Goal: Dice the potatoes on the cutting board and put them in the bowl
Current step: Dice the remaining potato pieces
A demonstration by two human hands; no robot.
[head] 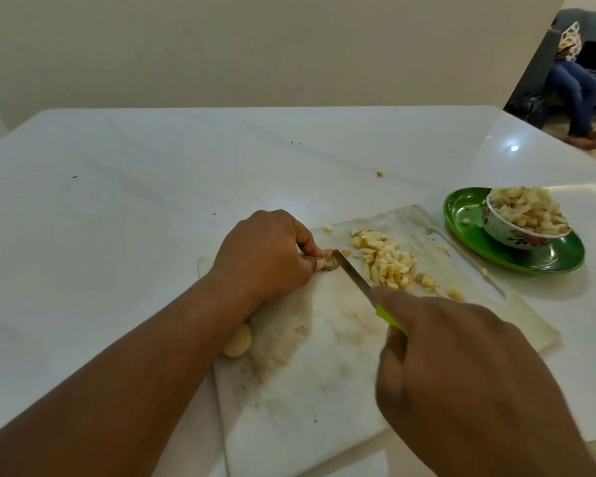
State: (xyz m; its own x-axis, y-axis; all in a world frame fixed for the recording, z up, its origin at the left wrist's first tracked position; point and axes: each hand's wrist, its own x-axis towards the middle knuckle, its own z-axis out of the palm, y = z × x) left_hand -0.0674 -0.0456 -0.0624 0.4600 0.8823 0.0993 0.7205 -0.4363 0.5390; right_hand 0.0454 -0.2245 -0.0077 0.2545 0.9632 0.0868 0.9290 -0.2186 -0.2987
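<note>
On the white cutting board (324, 373) my left hand (265, 256) pinches a small end piece of potato (329, 264) with curled fingers. My right hand (461, 366) grips a knife by its green handle (387, 318); the blade (351, 275) rests against that piece. A pile of diced potato (386, 261) lies just right of the blade. Another potato piece (237, 343) peeks out under my left forearm at the board's left edge. A patterned bowl (516, 232), heaped with dice, stands on a green plate (544, 259) to the right.
The board lies on a white table (117, 201). Stray dice lie on the board's far corner (328, 228), beside the handle slot (445, 249) and on the table (380, 173). A seated person (575, 94) is in the far right background.
</note>
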